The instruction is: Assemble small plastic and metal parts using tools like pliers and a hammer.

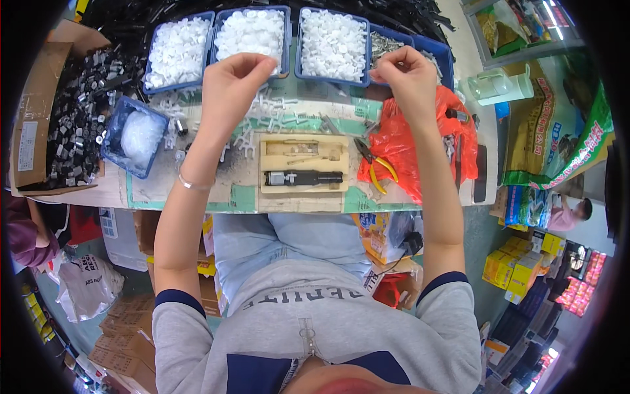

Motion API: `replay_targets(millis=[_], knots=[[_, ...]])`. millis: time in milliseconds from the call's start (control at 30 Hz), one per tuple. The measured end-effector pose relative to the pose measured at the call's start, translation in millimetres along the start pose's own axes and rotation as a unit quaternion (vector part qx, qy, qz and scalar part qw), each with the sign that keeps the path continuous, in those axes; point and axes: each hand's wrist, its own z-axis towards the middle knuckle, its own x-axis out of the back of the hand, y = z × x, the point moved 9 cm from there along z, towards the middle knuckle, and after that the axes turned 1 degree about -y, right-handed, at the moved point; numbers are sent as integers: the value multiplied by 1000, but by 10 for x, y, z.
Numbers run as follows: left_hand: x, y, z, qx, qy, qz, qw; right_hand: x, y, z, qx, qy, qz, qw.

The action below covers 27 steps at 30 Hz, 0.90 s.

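Observation:
My left hand (pixel 235 82) is raised over the near edge of a blue bin (pixel 289 41) of small white plastic parts (pixel 248 29). Its thumb and fingertips are pinched together. My right hand (pixel 412 75) also forms a pinch, beside a blue bin of metal parts (pixel 386 44). Whatever either pinch holds is too small to make out. Between my forearms, a cream fixture block (pixel 269 146) lies on the table, with a long black part with a silver piece (pixel 304 178) in its front slot. Yellow-handled pliers (pixel 377 164) rest right of the block, against a red plastic bag (pixel 400 144).
Loose white branched pieces (pixel 266 113) lie behind the block. A small blue bin with a clear bag (pixel 141 138) and a cardboard box (pixel 33 118) of black parts stand left. More bins of white parts (pixel 333 43) line the back; a translucent jug (pixel 495 85) stands right.

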Motion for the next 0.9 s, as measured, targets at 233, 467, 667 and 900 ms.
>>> replay_targets(millis=[233,467,667,900], knots=[[-412,-116,-902,188,-121,-367,903,-610,-501,-940,41,4,270,962],[-384,-57,-1117,165,-88,-399,898,-636,-697,-1126,119,10,183,976],[-363,-151,-1239,155,-43,-384,909,-720,-883,-1308,237,2,-12,971],[-396,-232,-1355,162,-47,-405,898,-749,-803,-1398,223,-3,2,975]])
